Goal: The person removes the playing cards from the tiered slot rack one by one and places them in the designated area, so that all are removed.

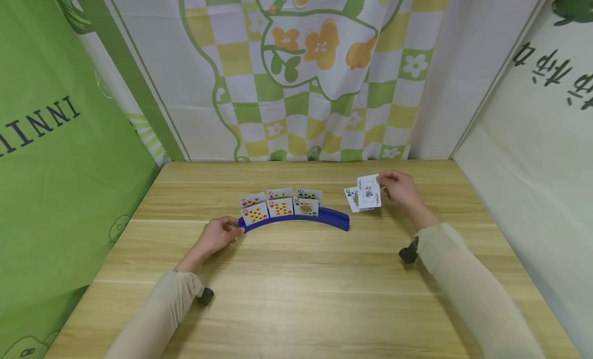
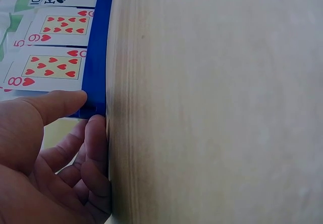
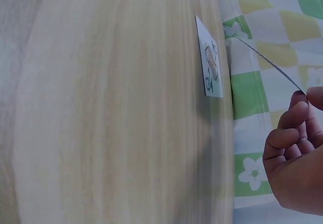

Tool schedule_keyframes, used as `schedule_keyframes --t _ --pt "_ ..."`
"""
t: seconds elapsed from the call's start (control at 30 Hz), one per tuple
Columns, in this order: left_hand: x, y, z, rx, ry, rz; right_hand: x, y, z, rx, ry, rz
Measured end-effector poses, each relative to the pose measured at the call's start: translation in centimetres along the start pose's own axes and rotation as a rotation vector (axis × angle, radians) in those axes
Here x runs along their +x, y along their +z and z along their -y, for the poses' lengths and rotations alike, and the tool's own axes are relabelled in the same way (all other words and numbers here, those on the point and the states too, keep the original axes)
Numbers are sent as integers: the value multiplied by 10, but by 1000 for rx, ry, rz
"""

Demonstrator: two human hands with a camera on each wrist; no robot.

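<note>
A curved blue playing card holder (image 1: 331,218) stands on the table with cards upright in two rows. Its front row shows the eight of hearts (image 2: 48,68), the nine of hearts (image 2: 60,27) and a king of spades (image 1: 306,207); a 7, a 5 and a 10 show behind. My left hand (image 1: 219,234) pinches the holder's left end between thumb and fingers. To the holder's right, my right hand (image 1: 402,190) pinches the edge of a joker card (image 1: 369,191), raised off the table. Partly behind the joker, a queen card (image 3: 210,65) lies on the table.
The wooden table (image 1: 296,287) ends at a checkered green and yellow curtain (image 1: 319,91) at the back. A green cloth wall (image 1: 60,168) is at the left, a white one (image 1: 523,158) at the right. A black wrist device (image 1: 408,251) hangs under the right sleeve.
</note>
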State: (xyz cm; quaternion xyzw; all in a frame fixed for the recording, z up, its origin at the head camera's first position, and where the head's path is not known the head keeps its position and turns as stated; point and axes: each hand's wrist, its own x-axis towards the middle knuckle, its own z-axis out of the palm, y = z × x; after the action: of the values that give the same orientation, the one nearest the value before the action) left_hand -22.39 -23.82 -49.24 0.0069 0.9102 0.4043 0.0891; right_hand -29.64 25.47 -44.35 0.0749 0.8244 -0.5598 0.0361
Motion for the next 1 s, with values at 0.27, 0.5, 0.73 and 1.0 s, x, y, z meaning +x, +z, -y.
schedule_keyframes --t 0.27,0.5,0.73,1.0 --pt "1 0 2 -10 -10 5 5 -3 -7 -30 11 -9" --pt "1 0 2 -9 -16 7 13 -5 -17 -21 11 -19" --pt "1 0 3 -15 -26 7 17 -6 -22 -46 13 -24" --pt "1 0 1 -16 -27 8 21 -8 -26 -146 32 1"
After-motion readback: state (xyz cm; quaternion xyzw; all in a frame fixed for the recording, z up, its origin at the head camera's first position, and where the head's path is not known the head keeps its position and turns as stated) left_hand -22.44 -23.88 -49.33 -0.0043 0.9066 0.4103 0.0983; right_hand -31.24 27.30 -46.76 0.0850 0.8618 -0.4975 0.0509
